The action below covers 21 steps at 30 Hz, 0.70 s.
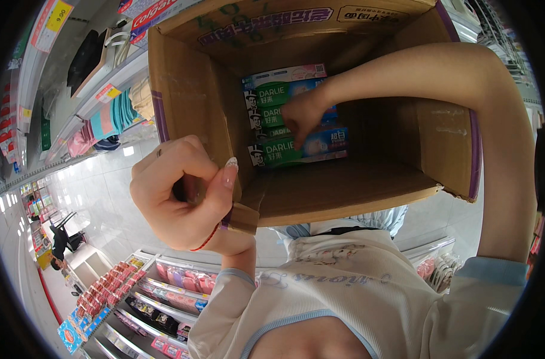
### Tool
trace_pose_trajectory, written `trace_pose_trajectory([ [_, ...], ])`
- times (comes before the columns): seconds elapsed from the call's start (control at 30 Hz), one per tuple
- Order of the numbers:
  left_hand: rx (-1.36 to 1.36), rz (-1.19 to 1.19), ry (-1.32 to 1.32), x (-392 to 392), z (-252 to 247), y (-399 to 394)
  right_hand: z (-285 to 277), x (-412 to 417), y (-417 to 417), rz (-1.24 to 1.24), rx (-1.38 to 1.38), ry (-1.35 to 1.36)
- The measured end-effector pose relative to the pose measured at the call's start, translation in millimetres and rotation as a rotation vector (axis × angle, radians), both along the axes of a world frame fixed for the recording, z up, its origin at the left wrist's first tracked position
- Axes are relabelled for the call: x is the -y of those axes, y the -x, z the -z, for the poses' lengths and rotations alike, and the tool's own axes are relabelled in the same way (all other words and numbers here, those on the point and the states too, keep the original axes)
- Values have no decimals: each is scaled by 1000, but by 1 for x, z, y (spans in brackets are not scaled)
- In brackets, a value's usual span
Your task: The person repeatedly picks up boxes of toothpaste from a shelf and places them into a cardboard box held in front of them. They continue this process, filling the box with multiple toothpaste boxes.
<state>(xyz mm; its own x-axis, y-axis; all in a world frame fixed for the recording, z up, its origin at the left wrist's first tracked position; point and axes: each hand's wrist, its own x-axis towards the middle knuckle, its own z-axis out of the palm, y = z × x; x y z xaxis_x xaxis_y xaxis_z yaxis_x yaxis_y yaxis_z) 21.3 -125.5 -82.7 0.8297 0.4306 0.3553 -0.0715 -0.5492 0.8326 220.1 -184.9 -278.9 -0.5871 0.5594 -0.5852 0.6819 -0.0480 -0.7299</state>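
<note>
An open cardboard carton (344,193) stands before me, its flaps folded up. Inside, several Darlie toothpaste boxes (279,150) lie side by side along the left part of its bottom. My right hand (306,114) reaches down into the carton, its fingers bent over the middle boxes and touching them; whether it grips one is hidden by the hand. My left hand (187,193) is at the carton's left front corner, fingers curled and thumb against the edge of a cardboard flap (241,217), which it pinches.
Colgate boxes (153,18) stand on a shelf behind the carton. To the left, a shelf edge with price tags (108,92) runs above folded towels (113,119). Shelves of packaged goods (178,287) are at the lower left. A person (59,264) is far off at the left.
</note>
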Motion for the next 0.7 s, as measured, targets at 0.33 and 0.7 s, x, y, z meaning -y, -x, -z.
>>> trace_pose_trajectory([
  [0.33,13,-8,-9,0,2,0,-4,0,-8,115,-7,81],
  [0.7,11,19,-2,-4,2,0,-28,5,0,-173,273,-247],
])
